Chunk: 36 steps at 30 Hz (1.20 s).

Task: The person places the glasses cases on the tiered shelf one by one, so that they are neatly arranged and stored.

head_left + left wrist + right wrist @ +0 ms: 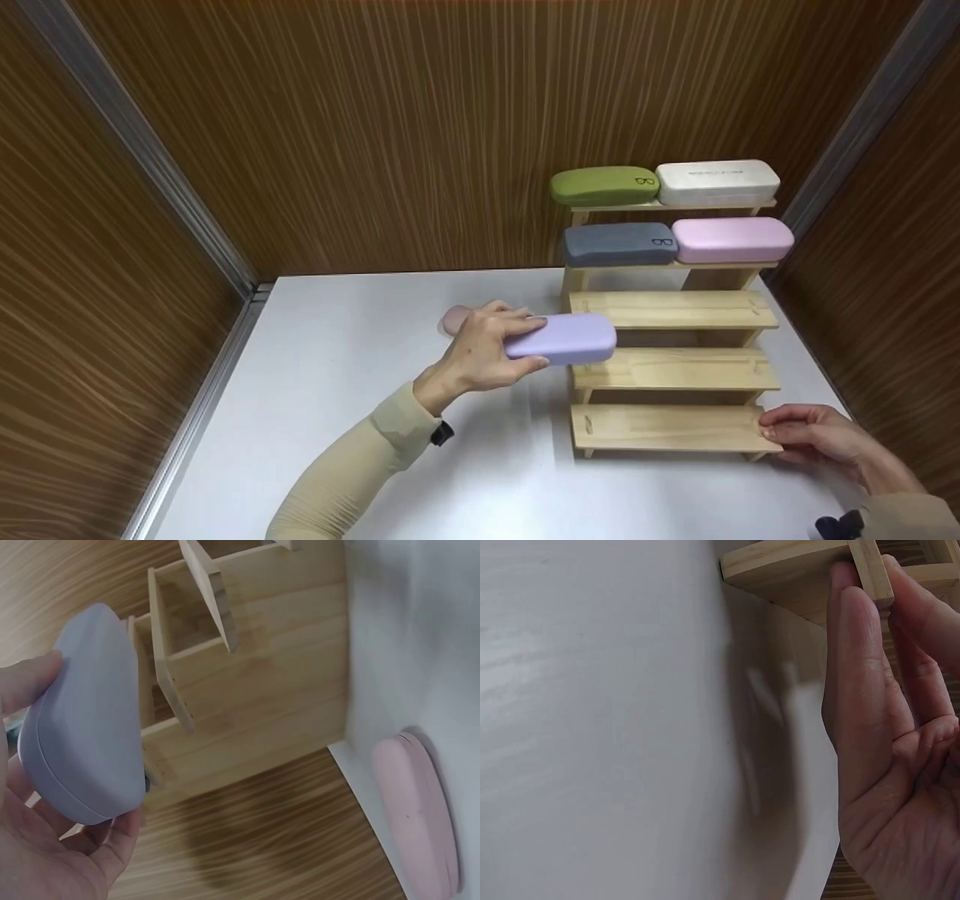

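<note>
My left hand [487, 349] grips a lavender glasses case [566, 337] by its left end, thumb on the near side and fingers over the far side. The case is held up in front of the left edge of a stepped wooden rack [675, 427]. With thumb and fingers my right hand [821, 439] pinches the right end of the rack's lowest shelf, as the right wrist view also shows. Beyond the left hand, a pink glasses case [412, 814] lies on the white table [337, 360], mostly hidden by that hand in the head view.
On the rack's top shelf sit a green case [604, 186] and a white case [718, 182]. One shelf lower are a grey-blue case [621, 244] and a lilac-pink case [733, 240]. Wood-patterned panels [375, 135] enclose the table at the back and sides.
</note>
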Available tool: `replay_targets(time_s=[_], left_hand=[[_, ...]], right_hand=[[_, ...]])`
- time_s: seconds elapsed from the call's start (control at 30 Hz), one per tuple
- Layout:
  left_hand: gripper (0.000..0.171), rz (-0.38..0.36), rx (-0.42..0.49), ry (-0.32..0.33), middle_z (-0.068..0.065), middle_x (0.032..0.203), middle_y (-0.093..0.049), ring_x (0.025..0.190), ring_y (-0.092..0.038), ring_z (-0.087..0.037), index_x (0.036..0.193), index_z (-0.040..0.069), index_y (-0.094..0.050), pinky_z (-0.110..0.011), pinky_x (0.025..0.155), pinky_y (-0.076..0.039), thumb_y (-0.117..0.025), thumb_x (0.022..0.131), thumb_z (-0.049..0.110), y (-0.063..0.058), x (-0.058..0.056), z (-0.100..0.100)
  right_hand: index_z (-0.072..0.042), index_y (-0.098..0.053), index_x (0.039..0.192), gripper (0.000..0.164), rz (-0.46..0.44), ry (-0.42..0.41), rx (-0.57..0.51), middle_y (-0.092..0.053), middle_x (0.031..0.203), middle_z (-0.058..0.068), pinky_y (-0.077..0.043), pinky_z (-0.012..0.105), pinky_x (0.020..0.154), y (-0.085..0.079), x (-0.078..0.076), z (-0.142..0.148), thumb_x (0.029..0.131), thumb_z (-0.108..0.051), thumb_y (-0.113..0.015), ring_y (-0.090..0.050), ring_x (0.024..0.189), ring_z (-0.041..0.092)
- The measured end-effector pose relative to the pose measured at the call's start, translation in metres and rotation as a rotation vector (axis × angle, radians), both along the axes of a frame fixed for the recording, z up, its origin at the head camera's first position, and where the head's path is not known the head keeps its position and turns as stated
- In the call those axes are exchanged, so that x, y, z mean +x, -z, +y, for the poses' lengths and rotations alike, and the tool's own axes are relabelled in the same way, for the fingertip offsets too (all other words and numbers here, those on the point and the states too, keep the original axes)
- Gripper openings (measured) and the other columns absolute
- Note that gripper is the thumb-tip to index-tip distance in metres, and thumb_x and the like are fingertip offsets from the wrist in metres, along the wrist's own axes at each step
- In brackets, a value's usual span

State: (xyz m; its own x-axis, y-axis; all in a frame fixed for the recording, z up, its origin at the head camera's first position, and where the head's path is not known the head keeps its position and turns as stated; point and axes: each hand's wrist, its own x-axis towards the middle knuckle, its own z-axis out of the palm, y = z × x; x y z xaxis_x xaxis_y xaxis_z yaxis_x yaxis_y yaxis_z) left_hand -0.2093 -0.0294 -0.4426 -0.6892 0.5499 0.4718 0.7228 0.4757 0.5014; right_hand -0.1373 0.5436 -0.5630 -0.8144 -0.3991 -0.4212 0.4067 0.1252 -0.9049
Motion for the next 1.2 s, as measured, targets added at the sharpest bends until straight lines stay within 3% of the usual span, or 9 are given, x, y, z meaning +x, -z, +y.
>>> replay_targets(time_s=[0.57,0.9,1.2], left_hand=[[0.057,0.004,-0.067,0.019,-0.002,0.132,-0.085,0.108,-0.074,-0.025,0.139,0.013,-0.081,-0.035,0.090,-0.060,-0.090,0.089,0.036,-0.009,-0.010,0.040],[0.058,0.008,-0.096,0.032,-0.004,0.143,-0.081,0.109,-0.072,-0.023,0.142,0.014,-0.079,-0.030,0.087,-0.056,-0.088,0.091,0.040,-0.019,-0.015,0.069],[0.059,-0.015,-0.113,0.014,-0.005,0.146,-0.079,0.111,-0.070,-0.021,0.143,0.018,-0.078,-0.028,0.093,-0.052,-0.089,0.090,0.042,-0.026,-0.017,0.098]], right_hand=[[-0.026,-0.088,0.112,0.043,-0.003,-0.006,-0.041,-0.083,0.108,-0.016,-0.068,0.022,0.083,0.001,0.002,0.001,0.111,0.004,-0.058,-0.081,0.095,0.003],[-0.027,-0.088,0.111,0.043,0.016,-0.014,-0.048,-0.084,0.106,-0.016,-0.068,0.022,0.083,0.001,0.001,0.001,0.110,0.005,-0.058,-0.080,0.094,0.002],[-0.027,-0.089,0.110,0.042,0.006,0.005,-0.028,-0.083,0.104,-0.017,-0.068,0.021,0.082,-0.001,0.001,-0.001,0.110,0.004,-0.060,-0.080,0.094,0.001]])
